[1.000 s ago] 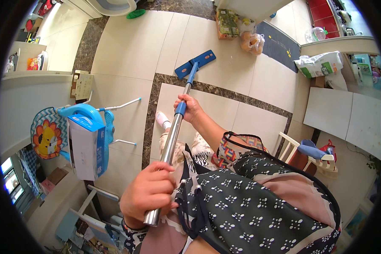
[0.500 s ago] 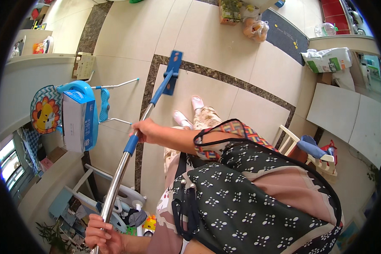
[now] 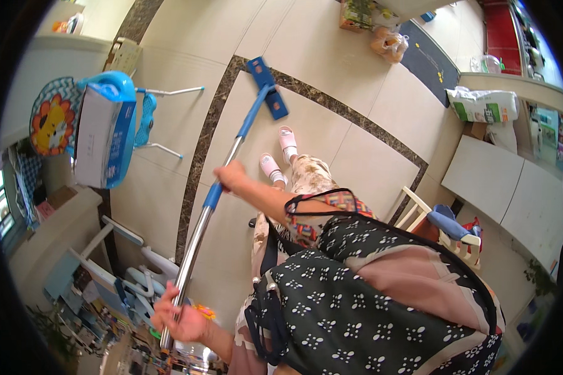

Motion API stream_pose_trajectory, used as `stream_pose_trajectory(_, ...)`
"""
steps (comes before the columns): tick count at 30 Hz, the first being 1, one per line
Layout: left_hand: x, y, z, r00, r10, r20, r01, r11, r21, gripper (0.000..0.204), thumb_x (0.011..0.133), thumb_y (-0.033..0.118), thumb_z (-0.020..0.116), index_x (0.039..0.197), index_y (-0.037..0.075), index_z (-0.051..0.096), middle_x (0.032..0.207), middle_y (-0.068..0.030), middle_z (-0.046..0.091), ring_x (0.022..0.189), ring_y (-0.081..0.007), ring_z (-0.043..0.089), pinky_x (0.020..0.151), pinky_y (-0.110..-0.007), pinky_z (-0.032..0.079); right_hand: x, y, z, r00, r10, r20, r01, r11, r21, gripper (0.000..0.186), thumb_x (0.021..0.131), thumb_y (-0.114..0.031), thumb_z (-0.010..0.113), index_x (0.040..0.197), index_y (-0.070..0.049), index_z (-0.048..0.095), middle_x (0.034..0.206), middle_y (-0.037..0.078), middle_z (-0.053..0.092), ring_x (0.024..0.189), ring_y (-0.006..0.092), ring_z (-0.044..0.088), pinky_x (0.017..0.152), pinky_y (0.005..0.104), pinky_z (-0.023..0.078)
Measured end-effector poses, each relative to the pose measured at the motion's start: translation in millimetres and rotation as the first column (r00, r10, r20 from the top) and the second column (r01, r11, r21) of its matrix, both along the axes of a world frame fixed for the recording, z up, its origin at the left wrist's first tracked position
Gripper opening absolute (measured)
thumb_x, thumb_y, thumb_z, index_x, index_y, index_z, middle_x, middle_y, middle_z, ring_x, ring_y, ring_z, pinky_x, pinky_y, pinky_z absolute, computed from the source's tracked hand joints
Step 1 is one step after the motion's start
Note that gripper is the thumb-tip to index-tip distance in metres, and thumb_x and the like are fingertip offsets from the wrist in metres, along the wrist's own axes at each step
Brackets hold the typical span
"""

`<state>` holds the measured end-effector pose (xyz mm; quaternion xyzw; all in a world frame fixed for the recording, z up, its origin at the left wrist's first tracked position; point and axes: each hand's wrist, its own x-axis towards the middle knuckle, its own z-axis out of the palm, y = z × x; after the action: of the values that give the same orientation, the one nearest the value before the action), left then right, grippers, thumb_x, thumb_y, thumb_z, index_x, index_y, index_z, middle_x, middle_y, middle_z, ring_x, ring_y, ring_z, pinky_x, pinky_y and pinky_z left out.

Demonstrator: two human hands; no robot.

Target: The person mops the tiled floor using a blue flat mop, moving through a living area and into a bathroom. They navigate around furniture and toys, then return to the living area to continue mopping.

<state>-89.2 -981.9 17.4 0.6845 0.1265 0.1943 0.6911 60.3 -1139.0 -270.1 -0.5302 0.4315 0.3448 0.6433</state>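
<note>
A mop with a flat blue head [image 3: 275, 107] and a steel pole [image 3: 194, 250] with blue sections slants across my view; the head lies on the tiled floor at the dark marble border. My right hand [image 3: 230, 177] is closed round the pole just above its middle blue sleeve. Lower down, near the pole's end, my left hand [image 3: 180, 317] has its fingers curled round the steel. My feet in pink slippers [image 3: 271, 167] are just below the mop head, beside the pole.
A blue child's chair [image 3: 106, 81] bearing a white-and-blue box [image 3: 103, 134] stands left. Folded furniture [image 3: 112, 237] is below it. Bags [image 3: 389, 44] sit near a dark mat [image 3: 426, 59]. A white sack [image 3: 481, 106], white cabinet [image 3: 475, 178] and wooden chair [image 3: 410, 209] line the right.
Since a second ago, both hands and the pole have shifted left. The mop head has moved left and turned, now slanting down to the right instead of up. My view has shifted too.
</note>
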Motion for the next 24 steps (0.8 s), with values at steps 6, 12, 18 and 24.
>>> stream_pose_trajectory(6,6.6,-55.4,-101.4,0.991,-0.012,-0.13,-0.02,0.97,-0.242,0.019,0.096,0.017,0.055,0.082,0.007,0.047,0.078,-0.0091,0.055,0.101,-0.0415,0.063,0.104,-0.059,0.04,-0.9,-104.6,-114.8,0.994,-0.1,0.034,0.105,0.954,-0.279,0.02,0.076,-0.014,0.072,0.075,0.002,0.059,0.064,0.009,0.057,0.047,0.0215,0.057,0.038,0.0368,0.046)
stream_pose_trajectory(12,14.0,-104.5,-117.8,0.88,-0.465,-0.095,0.427,0.863,-0.269,0.012,0.084,-0.005,0.055,0.092,0.003,0.051,0.106,-0.0177,0.064,0.12,-0.0419,0.056,0.108,-0.054,0.037,17.7,-185.1,-110.3,0.878,-0.478,-0.017,0.452,0.842,-0.294,0.017,0.079,-0.007,0.065,0.091,0.001,0.055,0.072,0.011,0.056,0.059,0.0248,0.062,0.049,0.0411,0.054)
stream_pose_trajectory(18,-2.3,-43.5,-57.4,0.801,-0.597,-0.035,0.595,0.801,-0.063,0.024,0.08,0.009,0.063,0.1,-0.003,0.06,0.106,-0.0245,0.065,0.114,-0.0452,0.06,0.1,-0.055,0.046,-29.6,-142.6,-103.8,0.944,-0.322,0.077,0.331,0.922,-0.199,0.025,0.081,-0.016,0.067,0.09,0.006,0.06,0.074,0.018,0.065,0.055,0.0309,0.067,0.045,0.0458,0.052)
stream_pose_trajectory(24,-40.9,36.0,19.4,0.855,-0.504,-0.123,0.519,0.835,0.183,0.02,0.081,0.014,0.068,0.087,-0.002,0.057,0.091,-0.0262,0.067,0.094,-0.048,0.067,0.087,-0.055,0.054,-95.6,-25.6,-26.2,0.996,0.031,-0.085,-0.043,0.99,-0.136,0.024,0.08,-0.018,0.066,0.077,0.004,0.058,0.063,0.016,0.061,0.045,0.0259,0.06,0.039,0.0399,0.046)
